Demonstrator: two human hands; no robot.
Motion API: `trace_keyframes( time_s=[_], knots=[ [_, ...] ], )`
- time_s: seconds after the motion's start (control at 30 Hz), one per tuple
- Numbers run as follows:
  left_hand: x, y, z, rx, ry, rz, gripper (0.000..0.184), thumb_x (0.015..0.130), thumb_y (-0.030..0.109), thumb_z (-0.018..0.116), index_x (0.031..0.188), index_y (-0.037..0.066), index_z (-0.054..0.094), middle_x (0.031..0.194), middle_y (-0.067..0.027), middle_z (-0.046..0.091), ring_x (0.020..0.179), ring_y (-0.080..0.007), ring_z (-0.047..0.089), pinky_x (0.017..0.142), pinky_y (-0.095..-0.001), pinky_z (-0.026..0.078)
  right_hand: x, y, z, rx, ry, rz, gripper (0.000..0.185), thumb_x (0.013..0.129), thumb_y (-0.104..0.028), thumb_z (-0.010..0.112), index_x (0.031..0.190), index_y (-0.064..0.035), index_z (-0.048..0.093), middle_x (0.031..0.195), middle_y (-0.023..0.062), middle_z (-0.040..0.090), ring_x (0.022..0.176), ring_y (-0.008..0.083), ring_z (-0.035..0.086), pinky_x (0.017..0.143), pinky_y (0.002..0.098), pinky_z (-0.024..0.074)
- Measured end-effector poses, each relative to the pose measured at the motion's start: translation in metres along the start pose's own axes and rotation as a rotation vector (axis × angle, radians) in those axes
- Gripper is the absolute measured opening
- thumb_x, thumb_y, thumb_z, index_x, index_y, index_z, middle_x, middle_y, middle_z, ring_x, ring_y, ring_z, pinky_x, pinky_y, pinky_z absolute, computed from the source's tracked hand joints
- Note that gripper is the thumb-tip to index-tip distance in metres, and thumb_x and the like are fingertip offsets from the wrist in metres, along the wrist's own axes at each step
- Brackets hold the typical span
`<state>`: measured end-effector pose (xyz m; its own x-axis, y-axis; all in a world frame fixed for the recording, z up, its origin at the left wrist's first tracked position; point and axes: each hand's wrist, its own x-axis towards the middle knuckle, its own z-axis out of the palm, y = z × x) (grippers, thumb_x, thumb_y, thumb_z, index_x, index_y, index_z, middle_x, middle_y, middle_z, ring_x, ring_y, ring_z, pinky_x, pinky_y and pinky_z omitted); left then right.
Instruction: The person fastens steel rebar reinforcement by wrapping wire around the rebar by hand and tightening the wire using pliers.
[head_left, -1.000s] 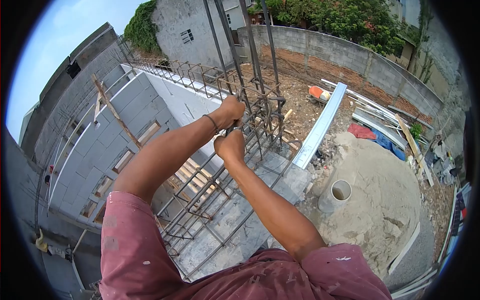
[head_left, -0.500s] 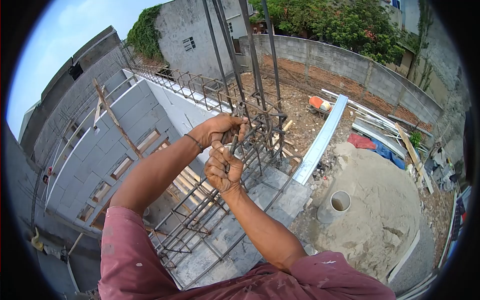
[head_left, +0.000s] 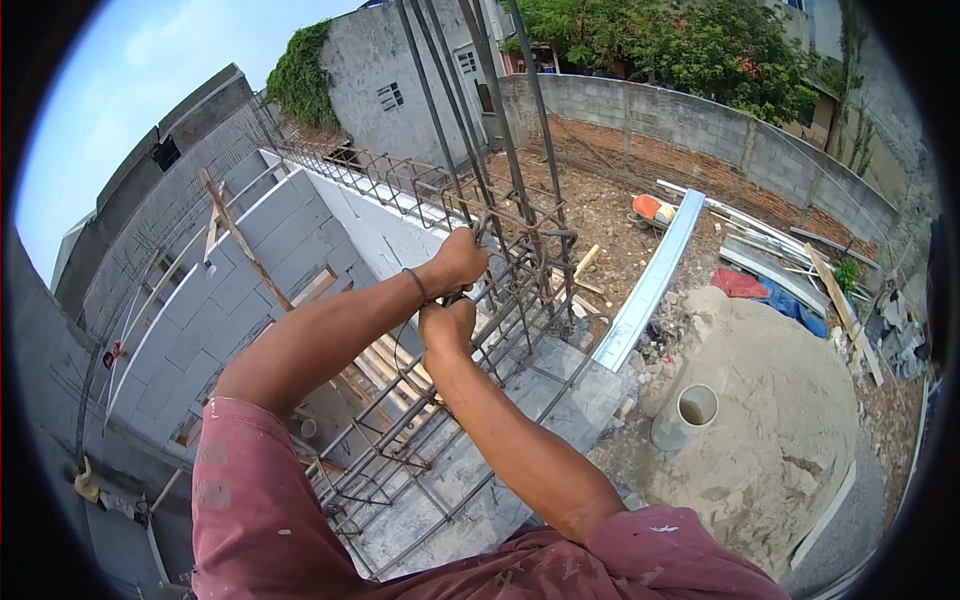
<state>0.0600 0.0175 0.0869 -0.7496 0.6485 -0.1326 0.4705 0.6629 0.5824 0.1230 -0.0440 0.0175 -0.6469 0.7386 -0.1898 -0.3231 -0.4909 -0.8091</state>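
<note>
My left hand [head_left: 460, 262], with a dark band at the wrist, is closed in a fist against the rebar cage [head_left: 515, 245] at the foot of the upright bars [head_left: 490, 110]. Just below it, my right hand [head_left: 447, 325] is closed too, its back towards me. A small dark piece shows between the two fists; the fingers hide most of it, and I cannot make out what it is. A thin wire [head_left: 398, 345] curves down beside my right hand. Under my forearms a long horizontal rebar cage [head_left: 400, 455] runs over a concrete surface [head_left: 480, 510].
A grey block wall [head_left: 230, 290] with wooden props stands left. Below right are a sand pile [head_left: 780, 400], a concrete pipe [head_left: 690, 410], a long metal channel [head_left: 655, 275] and an orange-and-white object [head_left: 652, 210]. Planks and cloths lie further right.
Both fists have turned so their backs face me, and the right has dropped lower and slightly left. The dark piece between them is now mostly covered. The view has shifted slightly.
</note>
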Motion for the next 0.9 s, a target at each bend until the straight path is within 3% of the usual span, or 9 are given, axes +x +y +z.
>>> trace_keyframes(
  time_s=[0.13, 0.2, 0.27, 0.33, 0.47, 0.53, 0.67, 0.77, 0.9],
  knots=[
    [-0.008, 0.002, -0.008, -0.024, 0.046, 0.062, 0.024, 0.094, 0.011, 0.060, 0.084, -0.011, 0.060, 0.065, -0.0157, 0.061, 0.053, -0.0240, 0.062, 0.044, -0.0394, 0.045, -0.004, -0.011, 0.007, -0.195, 0.026, 0.127, 0.013, 0.090, -0.001, 0.060, 0.082, -0.0036, 0.050, 0.065, 0.0038, 0.046, 0.046, 0.0128, 0.037, 0.041, 0.0311, 0.0247],
    [-0.007, 0.008, -0.025, 0.158, -0.119, 0.135, 0.031, 0.097, 0.016, 0.066, 0.078, -0.007, 0.060, 0.061, -0.0110, 0.059, 0.053, -0.0215, 0.060, 0.046, -0.0380, 0.046, -0.008, -0.018, 0.007, 0.242, -0.061, 0.267, 0.014, 0.093, -0.004, 0.060, 0.083, -0.0041, 0.050, 0.064, 0.0014, 0.044, 0.044, 0.0127, 0.034, 0.039, 0.0303, 0.0252],
    [-0.006, 0.015, -0.051, -0.030, -0.375, -0.022, 0.036, 0.096, 0.030, 0.073, 0.090, -0.004, 0.064, 0.071, -0.0123, 0.065, 0.061, -0.0223, 0.066, 0.054, -0.0369, 0.058, -0.008, -0.023, -0.012, 0.527, -0.282, 0.421, 0.010, 0.097, -0.007, 0.058, 0.091, -0.0025, 0.051, 0.063, -0.0016, 0.040, 0.044, 0.0108, 0.035, 0.039, 0.0274, 0.0265],
    [0.009, 0.005, -0.068, -0.262, -0.656, -0.062, 0.039, 0.097, 0.034, 0.072, 0.096, -0.004, 0.064, 0.079, -0.0151, 0.069, 0.071, -0.0241, 0.071, 0.061, -0.0380, 0.062, -0.003, -0.019, -0.023, 1.338, -0.926, 0.553, 0.011, 0.102, -0.010, 0.056, 0.100, -0.0004, 0.052, 0.065, -0.0017, 0.040, 0.047, 0.0093, 0.037, 0.039, 0.0251, 0.0284],
    [-0.009, 0.008, -0.027, -0.870, -0.528, -0.153, 0.029, 0.102, 0.024, 0.065, 0.093, -0.003, 0.063, 0.078, -0.0133, 0.069, 0.067, -0.0232, 0.071, 0.067, -0.0370, 0.064, 0.001, 0.006, -0.026, 1.595, -1.175, 0.513, 0.016, 0.107, -0.015, 0.050, 0.104, 0.0009, 0.053, 0.067, -0.0011, 0.035, 0.051, 0.0074, 0.034, 0.044, 0.0215, 0.0300],
    [0.025, -0.019, -0.026, -0.953, -0.549, -0.128, 0.024, 0.103, 0.018, 0.063, 0.090, -0.001, 0.060, 0.071, -0.0096, 0.065, 0.060, -0.0209, 0.067, 0.058, -0.0359, 0.061, 0.000, 0.004, -0.028, 1.519, -1.152, 0.569, 0.017, 0.104, -0.017, 0.058, 0.103, -0.0001, 0.057, 0.070, 0.0001, 0.043, 0.054, 0.0098, 0.041, 0.047, 0.0252, 0.0361],
    [0.005, 0.004, -0.013, -0.536, -0.272, -0.053, 0.026, 0.101, 0.013, 0.065, 0.081, -0.001, 0.056, 0.066, -0.0066, 0.058, 0.052, -0.0187, 0.061, 0.043, -0.0358, 0.048, -0.016, -0.025, -0.029, 0.458, -0.310, 0.452, 0.009, 0.087, -0.012, 0.071, 0.088, -0.0058, 0.064, 0.073, 0.0028, 0.063, 0.063, 0.0178, 0.064, 0.055, 0.0332, 0.0506],
    [0.004, 0.008, -0.001, -0.136, 0.019, 0.002, 0.028, 0.095, 0.010, 0.064, 0.080, -0.014, 0.060, 0.069, -0.0200, 0.064, 0.051, -0.0276, 0.065, 0.042, -0.0426, 0.049, -0.027, -0.037, -0.014, 0.089, -0.035, 0.271, 0.011, 0.086, -0.004, 0.065, 0.090, -0.0014, 0.056, 0.076, 0.0055, 0.060, 0.059, 0.0186, 0.061, 0.051, 0.0337, 0.0485],
    [0.010, 0.003, -0.010, 0.002, -0.010, 0.056, 0.029, 0.097, 0.014, 0.065, 0.085, -0.011, 0.059, 0.068, -0.0140, 0.062, 0.052, -0.0238, 0.063, 0.043, -0.0370, 0.052, -0.018, -0.037, 0.003, 0.050, -0.079, 0.382, 0.005, 0.087, 0.000, 0.059, 0.090, -0.0022, 0.055, 0.071, 0.0019, 0.053, 0.046, 0.0138, 0.045, 0.041, 0.0288, 0.0369]
  ],
)
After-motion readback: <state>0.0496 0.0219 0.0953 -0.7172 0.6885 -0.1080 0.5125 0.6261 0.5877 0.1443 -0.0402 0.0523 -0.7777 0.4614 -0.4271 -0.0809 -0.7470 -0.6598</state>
